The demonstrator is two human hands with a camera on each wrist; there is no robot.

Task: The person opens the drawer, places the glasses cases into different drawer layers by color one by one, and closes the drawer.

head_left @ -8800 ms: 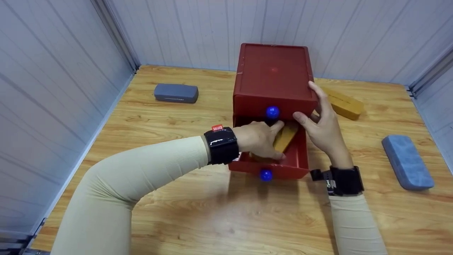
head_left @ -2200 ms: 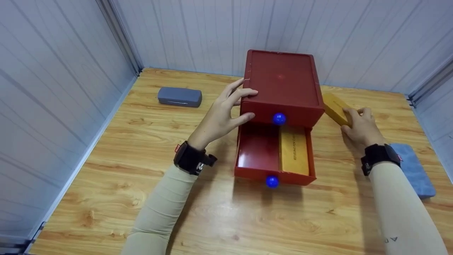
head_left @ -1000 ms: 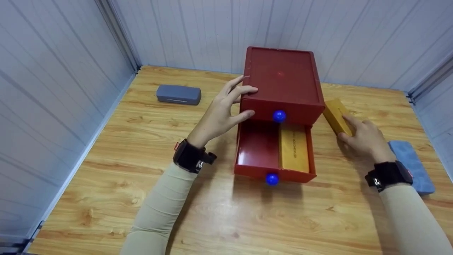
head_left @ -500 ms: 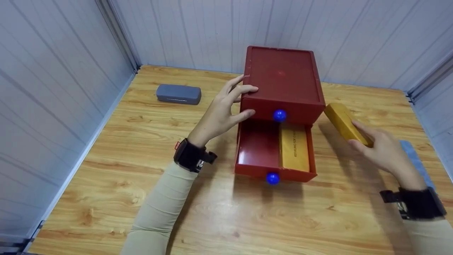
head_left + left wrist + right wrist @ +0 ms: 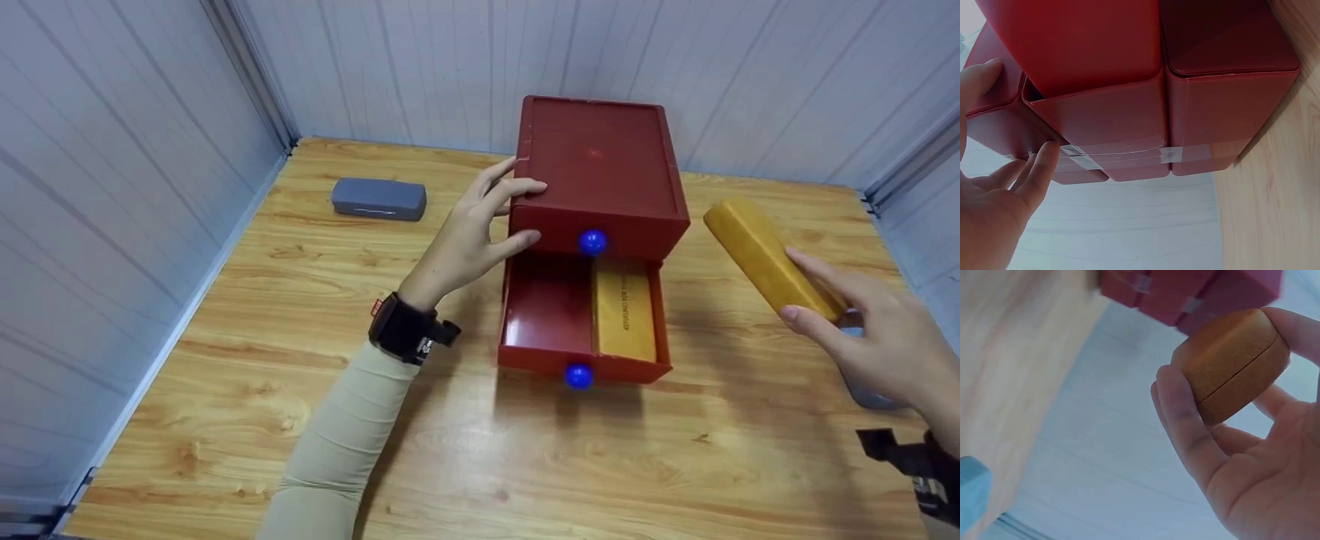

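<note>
I hold the yellow case [image 5: 769, 259] in my right hand [image 5: 885, 345], lifted off the table [image 5: 225, 300] to the right of the red drawer box [image 5: 596, 172]. My thumb and fingers [image 5: 1185, 422] curl round its near end, and in the right wrist view its rounded end with the seam across it sits between them. The far end of the case points up and away toward the back wall.

My left hand [image 5: 469, 240] rests on the left front corner of the red drawer box, fingers fairly straight on the top edge and thumb against the front beside the upper blue knob [image 5: 592, 242]. The left wrist view shows those fingers touching the taped side of the box.

The lower drawer [image 5: 581, 319] stands pulled out, with a second yellow case [image 5: 624, 309] lying lengthwise in its right half. A grey case [image 5: 379, 199] lies on the table well to the left. A blue case [image 5: 971, 498] lies on the table under my right hand, mostly hidden in the head view.
</note>
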